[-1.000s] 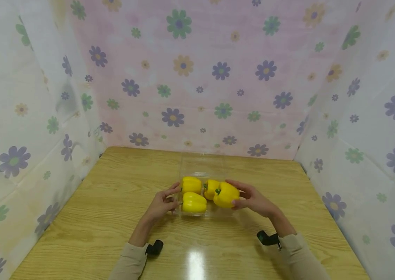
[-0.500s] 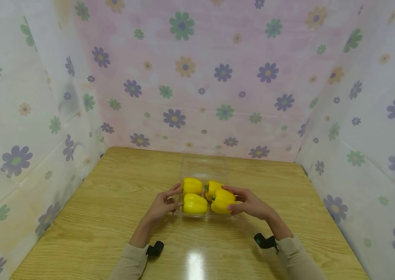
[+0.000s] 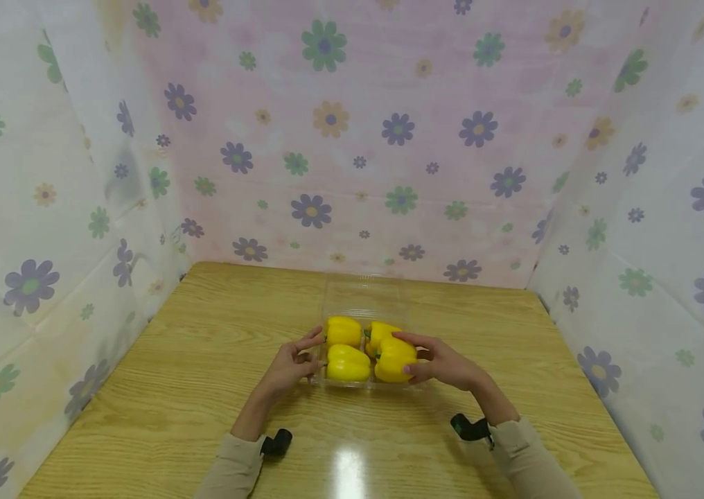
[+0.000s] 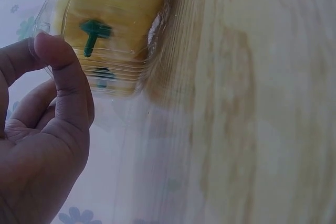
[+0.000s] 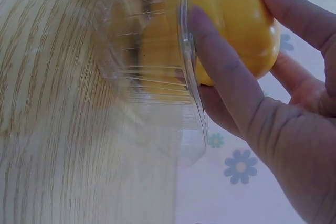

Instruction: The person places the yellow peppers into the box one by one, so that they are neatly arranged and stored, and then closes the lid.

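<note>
Box (image 5: 152, 82), clock read from its centre. Left hand (image 3: 289, 364), 9: thumb and finger pinch the rim, likely for steadiness. Right hand (image 3: 445, 362), 3: curled round one pepper (image 3: 394, 360), 5, likely because it rides partly above the rim. Near pepper (image 3: 348, 364), 7. Rear peppers (image 3: 344, 332), 11 and 1. Lid (image 3: 364, 294), 12, open, presumably for access.

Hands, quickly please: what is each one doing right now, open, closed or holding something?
Left hand: pinching the edge of the clear plastic container.
Right hand: holding a yellow bell pepper.
</note>
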{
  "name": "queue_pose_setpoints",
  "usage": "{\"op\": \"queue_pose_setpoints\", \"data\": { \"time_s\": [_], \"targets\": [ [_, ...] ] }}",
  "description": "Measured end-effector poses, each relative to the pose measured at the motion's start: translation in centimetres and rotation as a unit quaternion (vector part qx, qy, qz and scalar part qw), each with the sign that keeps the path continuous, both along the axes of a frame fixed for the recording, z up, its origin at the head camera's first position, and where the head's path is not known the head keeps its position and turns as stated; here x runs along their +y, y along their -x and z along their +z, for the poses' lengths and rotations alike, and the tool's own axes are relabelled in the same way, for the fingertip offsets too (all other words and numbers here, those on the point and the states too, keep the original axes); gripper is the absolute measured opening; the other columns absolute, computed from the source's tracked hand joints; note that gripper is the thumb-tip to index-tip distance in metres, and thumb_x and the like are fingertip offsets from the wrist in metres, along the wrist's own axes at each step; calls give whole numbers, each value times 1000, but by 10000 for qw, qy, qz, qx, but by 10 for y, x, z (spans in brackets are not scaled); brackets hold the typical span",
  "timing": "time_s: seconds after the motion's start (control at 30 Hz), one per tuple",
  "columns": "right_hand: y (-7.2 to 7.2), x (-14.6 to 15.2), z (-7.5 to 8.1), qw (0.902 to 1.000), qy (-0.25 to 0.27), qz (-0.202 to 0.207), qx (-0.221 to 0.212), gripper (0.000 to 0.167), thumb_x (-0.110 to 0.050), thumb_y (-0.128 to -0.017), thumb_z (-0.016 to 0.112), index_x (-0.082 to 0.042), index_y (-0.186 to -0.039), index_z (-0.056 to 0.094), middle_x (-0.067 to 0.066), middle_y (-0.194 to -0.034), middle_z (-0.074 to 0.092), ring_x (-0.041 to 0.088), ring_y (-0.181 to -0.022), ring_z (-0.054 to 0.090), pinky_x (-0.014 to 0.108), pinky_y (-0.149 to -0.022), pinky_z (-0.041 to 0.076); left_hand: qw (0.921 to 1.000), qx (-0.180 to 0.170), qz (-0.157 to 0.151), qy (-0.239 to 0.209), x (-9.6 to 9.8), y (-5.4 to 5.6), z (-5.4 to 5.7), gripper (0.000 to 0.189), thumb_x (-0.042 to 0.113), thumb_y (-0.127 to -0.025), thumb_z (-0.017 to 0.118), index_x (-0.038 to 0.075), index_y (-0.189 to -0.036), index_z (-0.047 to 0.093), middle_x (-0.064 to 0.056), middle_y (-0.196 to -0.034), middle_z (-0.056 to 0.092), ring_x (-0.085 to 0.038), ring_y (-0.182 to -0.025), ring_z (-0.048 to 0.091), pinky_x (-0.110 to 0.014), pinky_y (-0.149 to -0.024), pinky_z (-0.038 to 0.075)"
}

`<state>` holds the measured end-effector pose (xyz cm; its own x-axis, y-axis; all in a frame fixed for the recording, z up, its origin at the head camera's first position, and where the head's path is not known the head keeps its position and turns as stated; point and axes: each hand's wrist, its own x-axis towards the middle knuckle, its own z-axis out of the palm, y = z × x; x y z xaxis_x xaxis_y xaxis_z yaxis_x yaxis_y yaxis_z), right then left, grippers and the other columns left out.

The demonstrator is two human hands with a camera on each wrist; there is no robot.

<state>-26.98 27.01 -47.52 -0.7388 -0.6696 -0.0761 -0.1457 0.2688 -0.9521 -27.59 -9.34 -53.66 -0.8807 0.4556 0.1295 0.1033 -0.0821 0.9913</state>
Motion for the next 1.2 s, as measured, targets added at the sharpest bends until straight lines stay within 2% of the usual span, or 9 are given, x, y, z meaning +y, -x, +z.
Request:
{"op": "queue_pose_setpoints", "data": {
  "time_s": [0.37, 0.6, 0.83, 0.97, 1.2],
  "targets": [
    [2, 0, 2, 9993, 106, -4, -346, 71, -9, -100, 64, -14, -162, 29, 24, -164, 22, 36, -129, 53, 56, -92, 56, 9999, -23, 48, 138, -1, -1, 1, 60, -8, -96, 60, -8, -152, 38, -11, -170, 19, -10, -74, 52, -21, -59, 50],
    [2, -4, 6, 9986, -37, -67, -528, 73, -12, -99, 66, -13, -162, 29, 26, -162, 25, 33, -125, 56, 57, -94, 55, 9998, -151, 87, 72, 1, -2, 3, 58, -7, -97, 59, -9, -151, 39, -11, -170, 19, -9, -74, 53, -22, -58, 52],
    [2, -4, 6, 9985, -125, -17, -530, 68, -13, -102, 62, -5, -161, 29, 31, -157, 32, 31, -123, 59, 57, -93, 55, 9997, -154, 85, 140, 1, -3, 5, 58, -6, -97, 60, -10, -151, 40, -11, -170, 19, -10, -75, 52, -22, -59, 52],
    [2, -4, 6, 9984, -156, -13, -538, 66, -14, -102, 61, -3, -160, 30, 32, -158, 29, 34, -126, 57, 58, -93, 55, 9997, -165, 84, 175, 1, -4, 6, 59, -5, -97, 61, -9, -151, 39, -10, -170, 19, -10, -75, 52, -22, -59, 52],
    [1, -5, 3, 9978, -164, -140, -622, 60, -8, -104, 56, -1, -158, 33, 32, -162, 22, 41, -134, 50, 51, -93, 57, 9996, -152, 100, 217, 1, -4, 6, 59, -6, -96, 60, -9, -152, 38, -9, -169, 21, -10, -74, 51, -22, -59, 51]
  ]
}}
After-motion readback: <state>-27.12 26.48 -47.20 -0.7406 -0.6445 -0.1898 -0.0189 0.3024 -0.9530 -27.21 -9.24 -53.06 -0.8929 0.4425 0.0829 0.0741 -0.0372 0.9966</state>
